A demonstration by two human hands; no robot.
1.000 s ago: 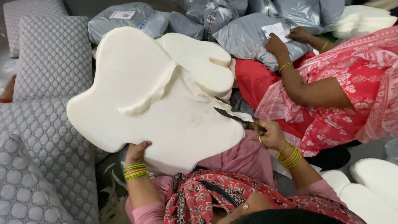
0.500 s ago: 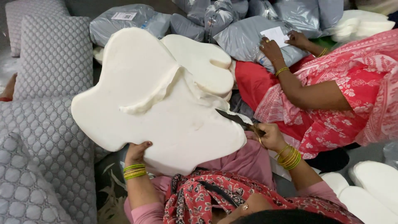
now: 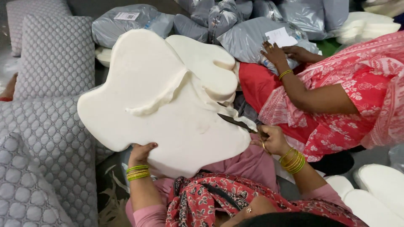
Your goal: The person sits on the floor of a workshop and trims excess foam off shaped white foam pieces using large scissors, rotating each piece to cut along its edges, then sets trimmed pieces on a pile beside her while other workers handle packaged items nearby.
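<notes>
A large white contoured foam pillow core [image 3: 160, 109] rests tilted on my lap. My left hand [image 3: 141, 153] grips its lower edge from beneath. My right hand [image 3: 271, 139] holds a pair of scissors [image 3: 236, 122], whose dark blades lie against the foam's right edge, where a thin strip of foam trim hangs loose. A second white foam piece [image 3: 208, 67] lies behind the first, partly covered by it.
Grey quilted pillow covers [image 3: 46, 126] are stacked at the left. Grey plastic-wrapped packages [image 3: 252, 33] pile up at the back. A co-worker in red patterned clothes [image 3: 349, 92] sits at the right, a hand [image 3: 273, 52] on a package. More white foam pieces [image 3: 378, 193] lie at the lower right.
The foam core has shifted slightly rightward and turned in my hands. The scissors stay at its right edge. The co-worker's hand has moved a little on the package.
</notes>
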